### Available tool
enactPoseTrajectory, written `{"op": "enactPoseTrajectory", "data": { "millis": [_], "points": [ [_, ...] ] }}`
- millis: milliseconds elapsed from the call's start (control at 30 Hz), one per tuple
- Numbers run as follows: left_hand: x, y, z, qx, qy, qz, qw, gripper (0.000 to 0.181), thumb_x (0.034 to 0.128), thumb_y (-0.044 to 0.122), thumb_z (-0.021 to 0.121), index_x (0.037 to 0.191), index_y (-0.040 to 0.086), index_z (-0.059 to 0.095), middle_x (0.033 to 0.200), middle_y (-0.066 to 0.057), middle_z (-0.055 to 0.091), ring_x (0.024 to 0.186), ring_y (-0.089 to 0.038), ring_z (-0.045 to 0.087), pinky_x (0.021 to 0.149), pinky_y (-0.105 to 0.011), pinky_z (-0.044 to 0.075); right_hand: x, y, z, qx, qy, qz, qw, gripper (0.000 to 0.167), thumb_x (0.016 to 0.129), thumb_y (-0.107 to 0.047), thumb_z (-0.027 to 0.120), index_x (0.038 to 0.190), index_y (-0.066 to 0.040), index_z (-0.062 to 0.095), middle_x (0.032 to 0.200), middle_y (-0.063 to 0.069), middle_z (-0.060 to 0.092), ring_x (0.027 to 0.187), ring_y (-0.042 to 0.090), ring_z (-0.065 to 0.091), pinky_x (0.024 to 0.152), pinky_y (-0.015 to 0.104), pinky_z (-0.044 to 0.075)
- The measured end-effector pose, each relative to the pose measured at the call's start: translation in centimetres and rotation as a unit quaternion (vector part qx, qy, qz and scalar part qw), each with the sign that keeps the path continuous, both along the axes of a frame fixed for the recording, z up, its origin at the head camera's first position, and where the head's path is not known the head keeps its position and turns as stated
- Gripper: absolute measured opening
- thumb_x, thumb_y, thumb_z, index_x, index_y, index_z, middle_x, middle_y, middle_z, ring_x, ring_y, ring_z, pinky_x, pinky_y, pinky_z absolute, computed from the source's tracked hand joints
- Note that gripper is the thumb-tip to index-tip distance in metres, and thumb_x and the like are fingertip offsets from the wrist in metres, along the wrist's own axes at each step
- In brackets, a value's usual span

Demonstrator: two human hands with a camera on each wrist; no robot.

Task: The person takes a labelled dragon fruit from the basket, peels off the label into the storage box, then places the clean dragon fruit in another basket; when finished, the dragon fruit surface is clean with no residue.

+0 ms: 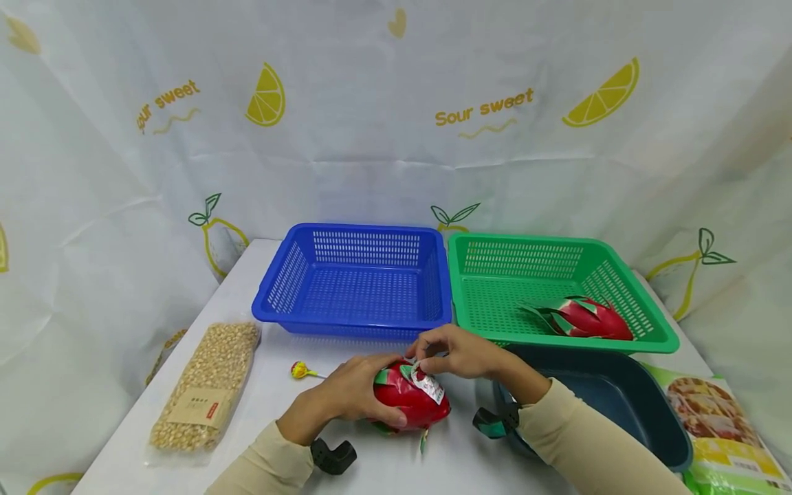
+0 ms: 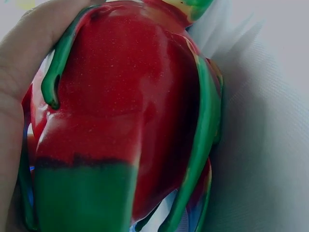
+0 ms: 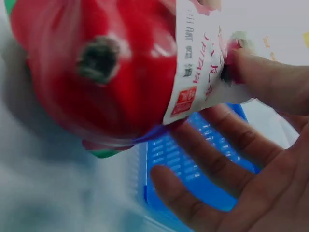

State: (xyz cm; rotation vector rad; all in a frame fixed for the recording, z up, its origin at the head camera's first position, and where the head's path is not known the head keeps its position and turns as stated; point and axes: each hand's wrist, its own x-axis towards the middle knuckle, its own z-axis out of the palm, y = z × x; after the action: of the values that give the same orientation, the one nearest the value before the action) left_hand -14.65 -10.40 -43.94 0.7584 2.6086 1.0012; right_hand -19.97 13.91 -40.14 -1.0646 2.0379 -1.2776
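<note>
A red dragon fruit with green scales lies on the table close to the front. My left hand grips it from the left, thumb on the near side and fingers over the top. A white printed label is on its upper right side. The right hand pinches that label between thumb and forefinger, while its other fingers spread apart in the right wrist view. Part of the label stands away from the red skin there. Up close in the left wrist view, the dragon fruit fills most of the picture.
Behind the hands stand a blue basket and a green basket holding another dragon fruit. A dark basin sits under the right forearm, beside a food packet. Leftward lie a lollipop and a bag of corn kernels.
</note>
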Motion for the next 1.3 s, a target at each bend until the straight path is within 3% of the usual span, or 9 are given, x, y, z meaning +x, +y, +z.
{"op": "enactPoseTrajectory", "data": {
  "millis": [133,233,367,433,600,700,800,1000,1300],
  "points": [
    [0.0,0.2,0.2,-0.006,0.002,0.000,1.0000,0.086,0.0656,0.059,0.081,0.135,0.017,0.054,0.121,0.004,0.060,0.103,-0.014,0.057,0.081,-0.031,0.051,0.5,1.2,0.2,-0.041,0.010,0.010,0.9990,0.010,0.095,-0.005,0.060,0.085,-0.007,0.062,0.120,0.021,0.060,0.113,0.037,0.055,0.087,0.040,0.050],
    [0.0,0.2,0.3,-0.013,0.006,0.002,0.9999,0.086,0.0644,0.061,0.081,0.134,0.018,0.055,0.119,0.005,0.061,0.103,-0.014,0.057,0.081,-0.032,0.051,0.8,2.3,0.7,-0.112,-0.012,0.016,0.9935,0.010,0.097,-0.001,0.054,0.090,-0.005,0.060,0.120,0.027,0.057,0.110,0.039,0.054,0.086,0.042,0.050],
    [0.0,0.3,0.3,-0.022,0.006,0.006,0.9997,0.086,0.0644,0.061,0.080,0.135,0.020,0.054,0.120,0.006,0.060,0.105,-0.015,0.056,0.082,-0.035,0.051,1.0,4.4,2.7,-0.209,-0.029,-0.006,0.9775,0.014,0.099,0.003,0.045,0.095,-0.004,0.056,0.121,0.028,0.054,0.112,0.040,0.052,0.085,0.044,0.050],
    [0.0,0.3,0.3,-0.023,0.003,0.006,0.9997,0.086,0.0651,0.061,0.080,0.136,0.021,0.054,0.121,0.006,0.060,0.107,-0.017,0.056,0.083,-0.036,0.051,1.2,5.9,4.1,-0.209,-0.033,-0.023,0.9770,0.015,0.099,0.003,0.044,0.095,-0.005,0.056,0.123,0.026,0.054,0.114,0.039,0.052,0.085,0.044,0.049],
    [0.3,0.2,0.3,-0.025,0.008,0.012,0.9996,0.087,0.0656,0.062,0.079,0.137,0.020,0.053,0.124,0.004,0.059,0.110,-0.020,0.054,0.084,-0.040,0.050,1.7,10.5,6.1,-0.117,-0.092,-0.011,0.9889,0.012,0.098,0.005,0.045,0.101,-0.001,0.055,0.128,0.030,0.050,0.118,0.039,0.050,0.090,0.047,0.047],
    [0.4,0.3,0.2,-0.026,0.006,0.014,0.9996,0.088,0.0661,0.061,0.079,0.138,0.019,0.052,0.125,0.003,0.058,0.110,-0.022,0.054,0.084,-0.043,0.050,1.8,13.9,6.0,-0.045,-0.129,0.003,0.9907,0.017,0.097,0.006,0.045,0.111,0.004,0.055,0.123,0.032,0.051,0.114,0.036,0.052,0.089,0.045,0.048],
    [0.3,0.2,0.1,-0.022,0.001,0.015,0.9996,0.089,0.0664,0.060,0.079,0.139,0.018,0.051,0.126,0.001,0.058,0.111,-0.023,0.053,0.084,-0.044,0.050,2.2,16.9,5.2,0.047,-0.126,-0.016,0.9908,0.020,0.098,0.000,0.049,0.116,0.001,0.056,0.113,0.026,0.055,0.104,0.032,0.054,0.082,0.039,0.049],
    [0.5,-0.2,0.2,-0.017,0.003,0.019,0.9997,0.089,0.0666,0.059,0.080,0.139,0.016,0.051,0.126,0.000,0.058,0.112,-0.024,0.052,0.084,-0.045,0.050,2.2,20.0,2.4,0.195,-0.083,-0.078,0.9741,0.018,0.093,-0.015,0.060,0.110,-0.007,0.062,0.106,0.012,0.057,0.093,0.027,0.053,0.073,0.036,0.048],
    [0.6,0.0,0.2,-0.012,0.003,0.011,0.9999,0.091,0.0667,0.058,0.080,0.140,0.014,0.049,0.131,-0.001,0.055,0.116,-0.026,0.050,0.086,-0.049,0.048,2.4,20.5,0.2,0.279,-0.045,-0.089,0.9550,0.024,0.087,-0.013,0.067,0.109,-0.009,0.063,0.094,0.004,0.059,0.083,0.024,0.053,0.070,0.037,0.045]
  ]
}}
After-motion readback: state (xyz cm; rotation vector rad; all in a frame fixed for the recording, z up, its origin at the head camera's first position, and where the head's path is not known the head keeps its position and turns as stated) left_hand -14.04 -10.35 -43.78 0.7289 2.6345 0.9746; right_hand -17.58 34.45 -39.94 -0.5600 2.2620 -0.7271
